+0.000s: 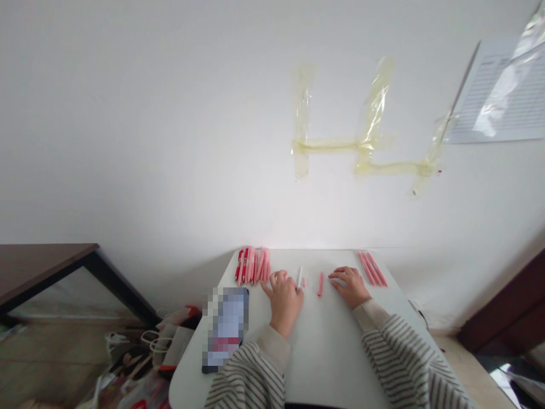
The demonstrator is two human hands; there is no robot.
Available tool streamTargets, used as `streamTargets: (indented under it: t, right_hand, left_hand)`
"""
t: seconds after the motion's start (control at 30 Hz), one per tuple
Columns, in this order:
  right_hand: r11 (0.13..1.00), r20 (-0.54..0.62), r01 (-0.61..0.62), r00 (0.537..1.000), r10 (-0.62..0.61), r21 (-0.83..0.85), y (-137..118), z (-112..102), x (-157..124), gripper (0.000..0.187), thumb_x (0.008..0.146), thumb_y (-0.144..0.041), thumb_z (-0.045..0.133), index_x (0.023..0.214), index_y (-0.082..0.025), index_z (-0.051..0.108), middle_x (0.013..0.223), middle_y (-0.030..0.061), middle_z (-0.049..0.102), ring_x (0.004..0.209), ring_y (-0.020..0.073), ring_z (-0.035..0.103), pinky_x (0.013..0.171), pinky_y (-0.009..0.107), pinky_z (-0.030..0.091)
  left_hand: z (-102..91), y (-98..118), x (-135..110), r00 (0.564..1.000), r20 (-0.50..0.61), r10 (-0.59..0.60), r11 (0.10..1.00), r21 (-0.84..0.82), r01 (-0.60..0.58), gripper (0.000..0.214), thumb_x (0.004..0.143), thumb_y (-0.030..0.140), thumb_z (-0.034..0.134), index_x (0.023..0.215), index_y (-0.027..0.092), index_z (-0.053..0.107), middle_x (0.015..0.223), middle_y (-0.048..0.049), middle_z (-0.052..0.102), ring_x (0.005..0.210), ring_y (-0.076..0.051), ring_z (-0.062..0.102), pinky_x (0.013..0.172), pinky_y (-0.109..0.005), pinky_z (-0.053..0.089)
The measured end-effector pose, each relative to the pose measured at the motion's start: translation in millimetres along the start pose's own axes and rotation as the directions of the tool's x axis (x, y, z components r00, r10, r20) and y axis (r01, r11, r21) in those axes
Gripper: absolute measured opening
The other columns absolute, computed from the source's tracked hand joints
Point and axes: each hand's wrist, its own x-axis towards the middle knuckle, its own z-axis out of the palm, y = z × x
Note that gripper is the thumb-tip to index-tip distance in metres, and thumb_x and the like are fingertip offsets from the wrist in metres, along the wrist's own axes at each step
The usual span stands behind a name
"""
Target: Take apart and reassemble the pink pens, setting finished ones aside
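Note:
My left hand (286, 300) rests on the white table with its fingers bent and apart, left of a thin white stick (300, 276) that looks like a pen refill. The stick's lower end lies close to my thumb, and I cannot tell whether they touch. A small pink piece (304, 282) is beside the stick. Farther right lies a short pink pen barrel (321, 283), apart from both hands. My right hand (349, 285) is on the tabletop just right of that barrel, fingers stretched toward it and holding nothing.
Several pink and red pens (254, 266) lie in a row at the table's back left. Several pink barrels (372, 268) are at the back right. A phone (227, 329) lies near the left edge of the white table (327, 363). Bags (170, 341) crowd the floor at left.

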Motion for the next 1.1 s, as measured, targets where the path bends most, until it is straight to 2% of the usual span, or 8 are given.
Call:
streamTargets:
  t: [0.13,0.27,0.37,0.47,0.7,0.93,1.1]
  right_hand:
    - [1.000,-0.004,0.000,1.000,0.000,-0.002,-0.1,-0.1,-0.2,0.020,0.088,-0.034,0.063,0.098,-0.032,0.081,0.107,0.0064,0.074,0.106,0.0284,0.061,0.096,0.048,0.051]
    - [1.000,-0.023,0.008,1.000,-0.008,0.000,0.2,0.5,-0.6,0.021,0.089,-0.034,0.062,0.098,-0.032,0.081,0.106,0.0068,0.074,0.106,0.0281,0.062,0.096,0.048,0.051]
    - [1.000,-0.034,0.011,0.999,-0.011,0.002,0.8,1.1,-0.6,0.022,0.089,-0.033,0.061,0.098,-0.031,0.080,0.106,0.0071,0.074,0.105,0.0279,0.062,0.096,0.047,0.051]
    - [1.000,-0.033,0.008,0.999,-0.008,0.006,1.4,1.2,-0.4,0.021,0.088,-0.033,0.062,0.098,-0.031,0.080,0.105,0.0070,0.074,0.105,0.0278,0.062,0.096,0.047,0.051]
    - [1.000,-0.034,0.007,0.999,-0.007,0.005,1.6,1.3,0.4,0.021,0.088,-0.031,0.062,0.097,-0.029,0.081,0.104,0.0078,0.074,0.104,0.0277,0.063,0.095,0.046,0.052]
    - [1.000,-0.049,0.017,0.999,-0.016,0.014,2.7,2.1,0.2,0.021,0.088,-0.030,0.062,0.097,-0.030,0.081,0.104,0.0072,0.074,0.102,0.0271,0.062,0.095,0.046,0.052]
    - [1.000,-0.045,0.018,0.999,-0.017,0.025,3.5,2.3,0.8,0.021,0.088,-0.030,0.062,0.097,-0.029,0.081,0.103,0.0073,0.075,0.103,0.0281,0.062,0.096,0.049,0.051]
  left_hand:
    - [-3.3,1.4,1.2,1.000,-0.010,-0.004,1.000,-0.010,0.004,0.013,0.085,0.033,0.066,0.083,0.022,0.073,0.126,-0.0092,0.062,0.129,-0.032,0.045,0.116,-0.072,0.017]
    - [-11.3,-2.0,5.3,0.997,-0.065,-0.029,0.999,0.011,0.030,0.016,0.088,0.035,0.064,0.086,0.023,0.073,0.125,-0.0091,0.063,0.127,-0.032,0.047,0.115,-0.070,0.022]
    - [-17.1,-8.5,9.2,0.987,-0.137,-0.082,0.993,0.070,0.092,0.016,0.087,0.030,0.063,0.097,0.025,0.074,0.127,-0.0093,0.063,0.127,-0.032,0.047,0.114,-0.068,0.025]
    - [-20.1,-14.3,12.3,0.977,-0.178,-0.116,0.982,0.128,0.140,0.021,0.091,0.035,0.057,0.096,0.022,0.074,0.127,-0.0119,0.063,0.126,-0.033,0.047,0.113,-0.069,0.027]
    - [-18.6,-17.7,12.8,0.981,-0.146,-0.125,0.971,0.186,0.152,0.032,0.095,0.041,0.051,0.088,0.022,0.076,0.121,-0.0133,0.065,0.124,-0.034,0.048,0.113,-0.073,0.022]
    - [-15.0,-20.0,12.9,0.984,-0.121,-0.128,0.971,0.188,0.150,0.030,0.093,0.038,0.053,0.084,0.023,0.077,0.123,-0.0117,0.065,0.124,-0.033,0.048,0.113,-0.074,0.021]
    - [-13.2,-22.2,13.1,0.983,-0.132,-0.126,0.973,0.176,0.148,0.020,0.088,0.028,0.058,0.085,0.023,0.076,0.121,-0.0112,0.065,0.124,-0.033,0.049,0.113,-0.073,0.022]
